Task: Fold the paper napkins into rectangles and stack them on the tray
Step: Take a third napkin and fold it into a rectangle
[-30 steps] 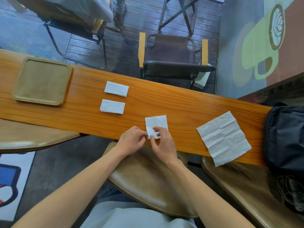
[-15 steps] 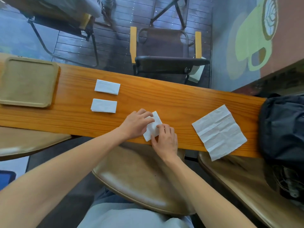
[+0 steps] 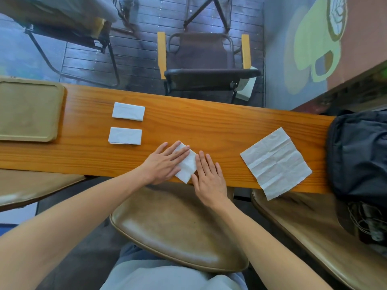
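A folded white napkin (image 3: 188, 166) lies tilted near the front edge of the wooden counter (image 3: 209, 126). My left hand (image 3: 165, 162) presses flat on its left part, fingers together and stretched out. My right hand (image 3: 209, 174) lies flat on the counter against the napkin's right edge. Two napkins folded into rectangles rest side by side further left, one farther back (image 3: 128, 111) and one nearer (image 3: 125, 135). An unfolded creased napkin (image 3: 275, 162) lies to the right, one corner past the counter's front edge. The tan tray (image 3: 27, 109) sits at the far left with nothing on it.
A black bag (image 3: 360, 153) sits at the counter's right end. Padded stool seats stand below the front edge: one under my arms (image 3: 176, 229), one left, one right. A folding chair (image 3: 205, 59) stands beyond the counter.
Both hands went from pinching the napkin's near edge to lying flat on it. The napkin is now folded narrower and turned at an angle.
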